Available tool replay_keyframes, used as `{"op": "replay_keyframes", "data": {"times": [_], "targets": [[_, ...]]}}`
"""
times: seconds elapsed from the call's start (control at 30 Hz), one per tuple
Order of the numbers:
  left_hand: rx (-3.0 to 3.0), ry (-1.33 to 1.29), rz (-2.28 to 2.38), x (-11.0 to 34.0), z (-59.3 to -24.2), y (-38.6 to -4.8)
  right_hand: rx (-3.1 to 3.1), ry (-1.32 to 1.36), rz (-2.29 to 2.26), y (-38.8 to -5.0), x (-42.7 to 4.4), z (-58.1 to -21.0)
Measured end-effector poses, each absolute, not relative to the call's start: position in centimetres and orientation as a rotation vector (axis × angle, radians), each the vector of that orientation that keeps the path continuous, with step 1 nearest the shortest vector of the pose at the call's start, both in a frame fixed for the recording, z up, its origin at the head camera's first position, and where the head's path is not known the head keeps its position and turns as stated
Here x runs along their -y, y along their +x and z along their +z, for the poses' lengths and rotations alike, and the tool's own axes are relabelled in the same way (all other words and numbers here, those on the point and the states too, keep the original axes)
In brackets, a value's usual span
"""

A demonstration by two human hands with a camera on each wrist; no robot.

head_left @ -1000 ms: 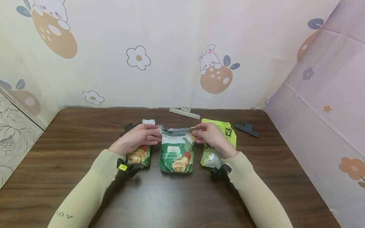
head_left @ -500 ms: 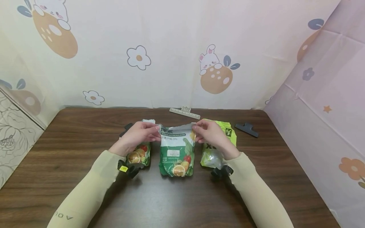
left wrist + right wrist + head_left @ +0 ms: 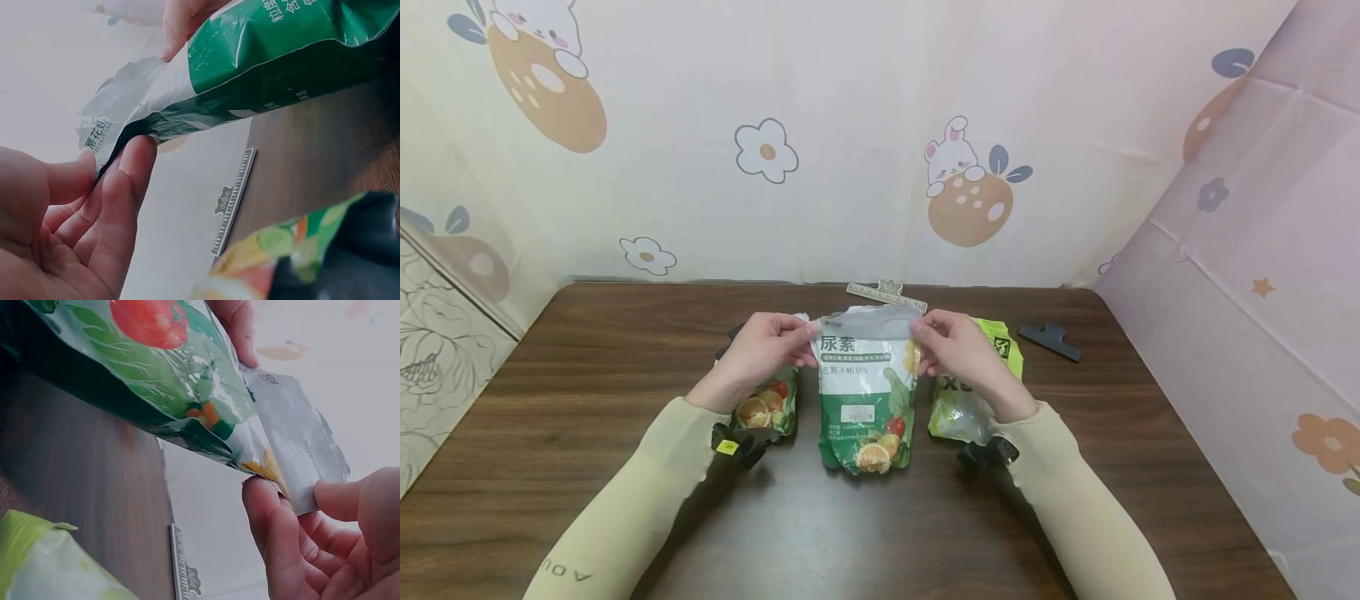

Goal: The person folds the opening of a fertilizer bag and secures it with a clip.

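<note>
A green and white bag (image 3: 865, 400) printed with fruit and vegetables stands upright in the middle of the table. Its grey top edge is drawn up and spread flat between both hands. My left hand (image 3: 765, 350) pinches the left top corner between thumb and fingers, as the left wrist view also shows on the bag (image 3: 250, 69). At the right top corner my right hand (image 3: 958, 354) pinches the edge the same way, the thumb lying on the grey strip (image 3: 300, 431) in the right wrist view.
A similar bag (image 3: 767, 408) lies behind the left hand, with a dark clip partly hidden there. Behind the right hand is a lime-green bag (image 3: 958, 417). A pale ruler-like clip (image 3: 887, 293) lies at the back, a dark clip (image 3: 1050, 340) at the right.
Both hands have raised and straightened the bag's top edge, so the grey strip and more of the printed front now show. The bag's base has come slightly nearer.
</note>
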State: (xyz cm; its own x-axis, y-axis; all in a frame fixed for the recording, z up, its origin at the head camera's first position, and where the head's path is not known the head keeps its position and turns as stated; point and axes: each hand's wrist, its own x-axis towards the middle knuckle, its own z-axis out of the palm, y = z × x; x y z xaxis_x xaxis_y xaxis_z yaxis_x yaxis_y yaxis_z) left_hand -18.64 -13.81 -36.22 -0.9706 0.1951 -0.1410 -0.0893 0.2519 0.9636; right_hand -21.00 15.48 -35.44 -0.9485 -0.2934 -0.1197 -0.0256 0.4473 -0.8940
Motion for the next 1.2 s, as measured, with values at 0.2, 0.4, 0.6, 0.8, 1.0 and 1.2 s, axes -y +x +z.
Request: {"op": "replay_keyframes", "data": {"times": [0.2, 0.4, 0.6, 0.8, 1.0, 1.2], "targets": [[-2.295, 0.141, 1.827, 13.7, -36.1, -18.5, -2.478, -0.294, -1.470, -20.6, -15.5, -34.8], [-2.369, 0.172, 1.790, 13.8, -35.7, -18.2, -2.551, -0.365, -1.435, -20.3, -15.6, -34.4], [-2.418, 0.224, 1.770, 13.9, -35.1, -18.0, -2.614, -0.433, -1.435, -20.2, -15.6, -34.3], [-2.496, 0.299, 1.747, 14.0, -34.8, -17.8, -2.615, -0.453, -1.476, -20.1, -15.7, -34.0], [-2.601, 0.397, 1.743, 14.1, -34.6, -17.5, -2.634, -0.513, -1.505, -20.0, -15.9, -33.7], [-2.675, 0.447, 1.752, 14.0, -34.4, -17.2, -2.708, -0.581, -1.502, -19.7, -16.0, -33.2]]}}
